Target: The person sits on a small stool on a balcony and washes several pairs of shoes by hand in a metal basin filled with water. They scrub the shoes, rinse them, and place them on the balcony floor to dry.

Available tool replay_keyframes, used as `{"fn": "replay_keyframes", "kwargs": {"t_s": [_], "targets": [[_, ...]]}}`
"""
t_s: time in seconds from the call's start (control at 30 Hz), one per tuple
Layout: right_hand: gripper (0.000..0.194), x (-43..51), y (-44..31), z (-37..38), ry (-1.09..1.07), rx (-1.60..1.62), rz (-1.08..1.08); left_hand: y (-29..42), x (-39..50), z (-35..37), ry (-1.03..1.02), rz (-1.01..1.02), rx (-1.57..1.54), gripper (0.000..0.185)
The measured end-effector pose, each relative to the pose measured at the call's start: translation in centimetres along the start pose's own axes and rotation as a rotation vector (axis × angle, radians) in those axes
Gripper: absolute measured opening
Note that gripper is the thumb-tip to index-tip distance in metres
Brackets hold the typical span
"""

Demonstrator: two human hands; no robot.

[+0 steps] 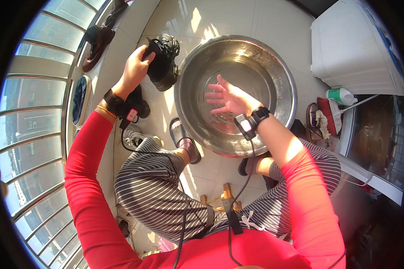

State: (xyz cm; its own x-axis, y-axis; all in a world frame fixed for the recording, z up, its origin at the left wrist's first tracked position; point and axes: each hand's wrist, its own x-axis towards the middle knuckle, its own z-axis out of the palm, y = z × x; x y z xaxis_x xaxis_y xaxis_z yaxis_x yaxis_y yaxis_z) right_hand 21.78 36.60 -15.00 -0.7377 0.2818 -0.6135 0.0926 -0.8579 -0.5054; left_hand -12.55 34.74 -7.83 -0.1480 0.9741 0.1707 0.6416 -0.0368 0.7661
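Observation:
A large round metal basin (235, 144) stands on the tiled floor in front of me, with what looks like clear water inside. Over it I hold my right hand (230, 97), palm showing, fingers spread and nothing in them. To the basin's left, my left hand (136, 69) grips a black lace-up shoe (161, 64) between thumb and fingers; its chunky sole faces the basin. Below my left wrist another black shoe (138, 104) rests on the floor, partly hidden by the wrist. Straps with small devices and cables are on both wrists.
A white-and-grey shoe (133, 134) sits by my left knee. Brown shoes (97, 47) and a dark blue slipper (80, 101) line the window ledge. At right are a white cabinet-like box (350, 50), a bottle (341, 96), a red broom (328, 116) and a brown shoe (312, 122).

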Motion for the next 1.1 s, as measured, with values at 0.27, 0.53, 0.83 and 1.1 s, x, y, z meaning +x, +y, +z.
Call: {"fn": "replay_keyframes", "kwargs": {"t_s": [0.27,0.53,0.83,1.1], "targets": [[0.101,1.6,3.4,-2.8,-0.150,0.482,-0.262,5.9,-2.7,14.3,-0.328,-0.221,-0.666,0.021],[0.054,1.3,8.7,-17.0,0.418,0.214,-0.036,-1.2,-10.4,31.2,-0.278,-0.544,-0.732,0.025],[0.076,5.3,10.7,-19.7,0.564,0.158,-0.410,-6.2,-10.9,36.0,-0.374,-0.813,-0.787,0.056],[0.088,7.3,11.0,-22.0,0.728,-0.216,-0.332,-9.4,-7.0,38.0,-0.386,-1.234,-1.077,0.055]]}}
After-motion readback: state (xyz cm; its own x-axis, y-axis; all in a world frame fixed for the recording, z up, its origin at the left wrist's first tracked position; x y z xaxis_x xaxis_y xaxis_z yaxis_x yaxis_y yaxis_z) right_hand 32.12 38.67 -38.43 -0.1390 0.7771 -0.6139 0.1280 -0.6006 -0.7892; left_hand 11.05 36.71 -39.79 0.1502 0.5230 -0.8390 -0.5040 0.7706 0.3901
